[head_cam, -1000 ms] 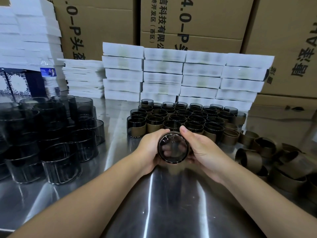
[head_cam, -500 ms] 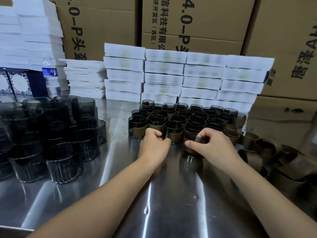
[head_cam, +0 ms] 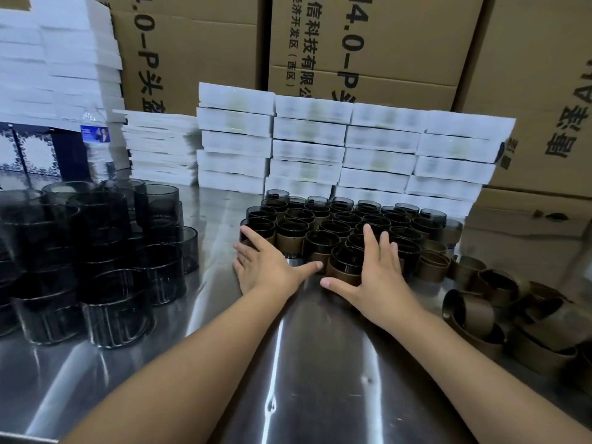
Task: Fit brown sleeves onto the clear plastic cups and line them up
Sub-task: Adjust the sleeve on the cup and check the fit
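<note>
Now both arms are reaching straight out over the shiny table. The left hand and the right hand are lying flat with fingers spread wide, holding nothing, touching the front of the sleeved cups at twelve o'clock. Bare cups are sitting at nine o'clock, loose brown sleeves at three o'clock.

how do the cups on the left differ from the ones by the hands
The left cups are bare; the sleeved cups wear brown bands. The left cups are stacked in tiers; the sleeved cups stand one layer deep in rows. The left hand and right hand touch the sleeved cups, not the left cups. Both are dark, see-through plastic.
</note>
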{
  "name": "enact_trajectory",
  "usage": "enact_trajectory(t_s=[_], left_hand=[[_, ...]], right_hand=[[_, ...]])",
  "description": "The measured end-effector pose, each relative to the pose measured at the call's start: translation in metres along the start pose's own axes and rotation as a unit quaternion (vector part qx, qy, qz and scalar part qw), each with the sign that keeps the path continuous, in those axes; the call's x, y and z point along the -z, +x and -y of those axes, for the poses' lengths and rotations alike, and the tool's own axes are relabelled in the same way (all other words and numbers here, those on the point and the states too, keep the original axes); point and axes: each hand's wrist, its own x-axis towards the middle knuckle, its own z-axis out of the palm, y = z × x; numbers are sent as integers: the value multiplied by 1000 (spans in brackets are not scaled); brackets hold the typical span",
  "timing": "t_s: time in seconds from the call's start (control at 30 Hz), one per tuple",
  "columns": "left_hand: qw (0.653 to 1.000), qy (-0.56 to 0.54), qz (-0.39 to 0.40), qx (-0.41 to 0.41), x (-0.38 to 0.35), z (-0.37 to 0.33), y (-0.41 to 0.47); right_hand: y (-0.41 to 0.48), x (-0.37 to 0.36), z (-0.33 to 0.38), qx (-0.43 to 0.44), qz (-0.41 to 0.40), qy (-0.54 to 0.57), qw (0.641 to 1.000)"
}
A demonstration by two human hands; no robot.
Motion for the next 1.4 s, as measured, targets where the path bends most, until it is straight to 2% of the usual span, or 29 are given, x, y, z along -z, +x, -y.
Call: enact_trajectory(t_s=[0.13, 0.23, 0.33, 0.43, 0.5, 0.57, 0.63, 0.67, 0.77, 0.87, 1.0, 1.07, 1.23, 1.3, 1.4], left_hand=[[997, 57, 41, -34, -5, -5, 12], [988, 101, 79, -86, -11, -8, 19], [986, 92, 77, -113, -14, -6, 23], [985, 52, 2, -165, -10, -8, 19], [969, 59, -94, -220, 2, -15, 16], [950, 65, -194, -234, 21, -27, 18], [941, 115, -249, -201, 44, -36, 25], [938, 172, -249, -170, 57, -39, 31], [923, 323, -200, -58, 95, -41, 50], [923, 354, -152, 25, 117, -33, 64], [920, 378, -60, 84, 119, -14, 68], [915, 389, -44, 94, 116, -5, 70], [901, 417, -77, 89, 113, 8, 67], [898, 421, -100, 74, 113, 6, 65], [918, 357, -170, 21, 115, -11, 58]], right_hand=[[19, -5, -3, -18, 20, 34, 999], [29, -12, -5, -29, 4, 44, 999], [34, -17, -9, -20, -9, 66, 998], [33, -16, -13, -8, -24, 38, 999], [30, -14, -11, -9, -56, 36, 998], [26, -11, -8, -5, -93, 39, 995], [24, -6, -3, 11, -123, 42, 991], [24, -4, -1, 18, -133, 45, 990], [21, 1, 5, 37, -141, 41, 988], [17, 3, 8, 48, -137, 39, 989], [11, 5, 12, 54, -117, 39, 991], [9, 6, 13, 54, -106, 46, 992], [8, 10, 12, 54, -99, 53, 992], [7, 12, 12, 58, -95, 40, 993], [6, 17, 13, 65, -88, -6, 994]])
